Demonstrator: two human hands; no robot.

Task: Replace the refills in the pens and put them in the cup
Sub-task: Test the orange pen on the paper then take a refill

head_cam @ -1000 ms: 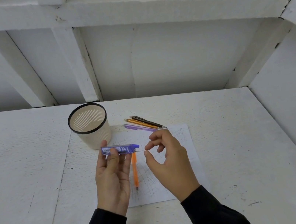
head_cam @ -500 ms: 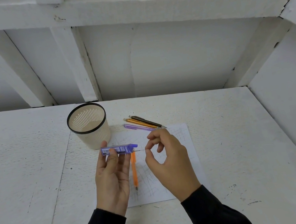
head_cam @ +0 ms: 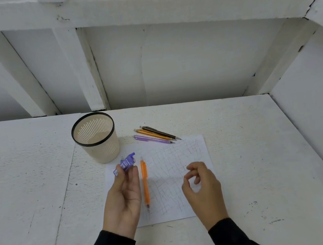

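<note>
Head view: my left hand [head_cam: 124, 198] pinches the purple refill case [head_cam: 126, 164]; my right hand [head_cam: 203, 185] curls, holding something or nothing, I cannot tell. Between them the orange pen [head_cam: 145, 182] lies on paper [head_cam: 182, 153].

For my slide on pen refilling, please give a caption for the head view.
Left hand holds a purple refill case beside an orange pen on scribbled paper; cup and three pens behind.
</note>
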